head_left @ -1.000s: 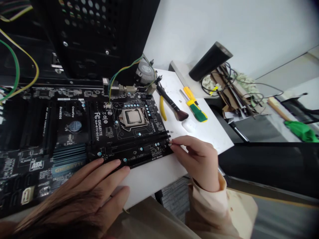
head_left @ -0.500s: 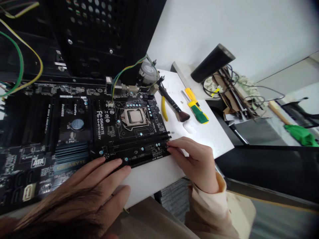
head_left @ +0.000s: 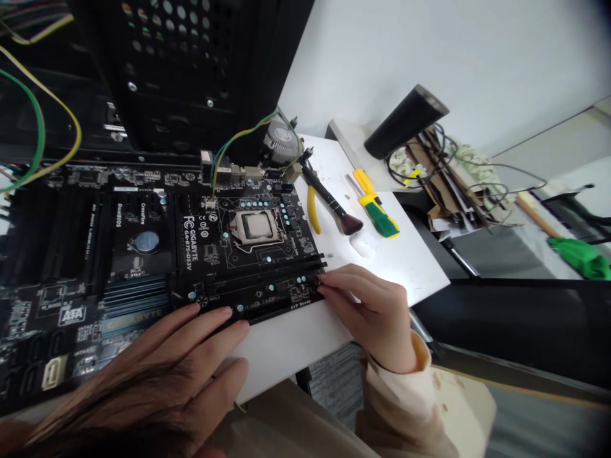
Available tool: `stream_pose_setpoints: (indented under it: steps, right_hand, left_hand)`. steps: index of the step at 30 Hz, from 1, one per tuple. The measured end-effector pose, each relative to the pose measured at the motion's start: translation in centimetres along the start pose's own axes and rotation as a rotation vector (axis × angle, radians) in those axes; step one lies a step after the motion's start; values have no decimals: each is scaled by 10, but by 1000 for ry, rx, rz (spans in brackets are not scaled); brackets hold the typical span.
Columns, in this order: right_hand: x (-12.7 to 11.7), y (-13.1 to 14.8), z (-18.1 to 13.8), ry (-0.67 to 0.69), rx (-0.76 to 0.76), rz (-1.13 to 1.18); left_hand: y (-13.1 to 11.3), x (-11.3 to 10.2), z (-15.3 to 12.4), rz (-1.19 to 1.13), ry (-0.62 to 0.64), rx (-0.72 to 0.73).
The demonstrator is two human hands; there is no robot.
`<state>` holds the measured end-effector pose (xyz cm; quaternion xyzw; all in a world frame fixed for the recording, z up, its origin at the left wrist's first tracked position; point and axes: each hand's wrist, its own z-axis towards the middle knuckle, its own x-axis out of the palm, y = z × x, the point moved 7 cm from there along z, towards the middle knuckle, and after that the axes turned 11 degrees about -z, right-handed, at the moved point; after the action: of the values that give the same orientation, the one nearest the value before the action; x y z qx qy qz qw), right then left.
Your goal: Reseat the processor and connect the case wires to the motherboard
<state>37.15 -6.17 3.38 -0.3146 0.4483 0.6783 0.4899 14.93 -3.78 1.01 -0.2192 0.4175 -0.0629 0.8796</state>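
A black Gigabyte motherboard (head_left: 200, 248) lies flat on the white table, with a silver processor (head_left: 258, 225) in its socket. My left hand (head_left: 191, 362) rests on the board's near edge by the blue heatsink (head_left: 136, 299), fingers stretched out; dark hair hangs over part of it. At the board's near right corner, thumb and forefinger of my right hand (head_left: 370, 305) are pinched together on its edge, beside the ends of the long memory slots (head_left: 267, 270). Whether a small part sits between these fingertips is hidden.
A black computer case (head_left: 200, 70) stands behind the board, with loose wires (head_left: 245, 133) hanging over it. To the right lie a brush (head_left: 351, 222), yellow-handled pliers (head_left: 314, 210), a green-and-yellow screwdriver (head_left: 382, 216) and a round cooler (head_left: 281, 141). The table edge (head_left: 420, 296) is close to my right hand.
The whole view has shifted very slightly. Both hands keep their places on the motherboard, and the right fingertips remain pinched at its corner.
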Motion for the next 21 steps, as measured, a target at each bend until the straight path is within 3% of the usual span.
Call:
stream_pose_setpoints:
  steps: [21]
  right_hand:
    - [3,1,5,-11,-41,-15]
  left_hand:
    - [-2,0,2,29,78,26]
